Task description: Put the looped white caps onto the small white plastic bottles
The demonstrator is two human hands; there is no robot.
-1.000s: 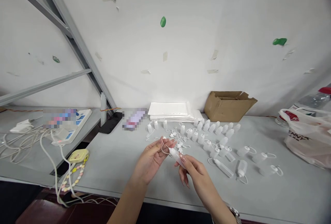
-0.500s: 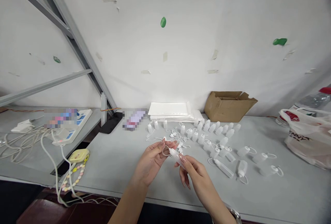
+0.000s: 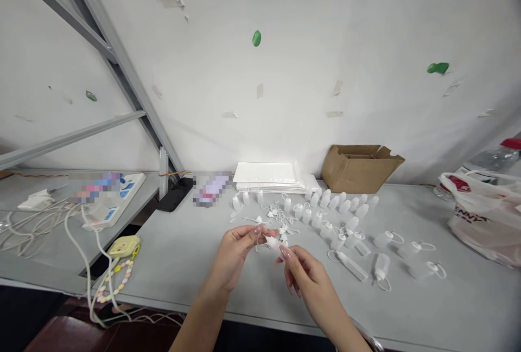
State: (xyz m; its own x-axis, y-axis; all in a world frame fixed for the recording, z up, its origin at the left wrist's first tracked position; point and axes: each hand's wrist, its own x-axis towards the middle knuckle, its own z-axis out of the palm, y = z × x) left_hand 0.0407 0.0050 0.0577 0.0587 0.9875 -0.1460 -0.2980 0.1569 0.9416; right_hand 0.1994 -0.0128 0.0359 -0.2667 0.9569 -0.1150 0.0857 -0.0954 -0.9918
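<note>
Near the middle of the grey table (image 3: pixel 163 265), my right hand (image 3: pixel 303 273) holds a small translucent bottle (image 3: pixel 274 243) between thumb and fingers, its white tip pointing up and left. My left hand (image 3: pixel 238 251) is closed in a pinch at that tip, on what looks like the bottle's thin cap loop, mostly hidden by the fingers. Just beyond my hands lies a loose pile of small white caps with loops (image 3: pixel 280 216). Several similar bottles (image 3: pixel 352 265) stand or lie to the right, some with looped caps and some without.
Behind the bottles are a stack of white sheets (image 3: pixel 266 173) and an open cardboard box (image 3: pixel 358 170). A plastic bag (image 3: pixel 480 222) sits far right. At left are a black phone (image 3: pixel 175 194), a yellow case (image 3: pixel 124 246), a power strip (image 3: pixel 126 200) and cables.
My left fingers have closed in nearer to the bottle's tip, and the cap loop is now less visible. The bottle has shifted slightly to the left.
</note>
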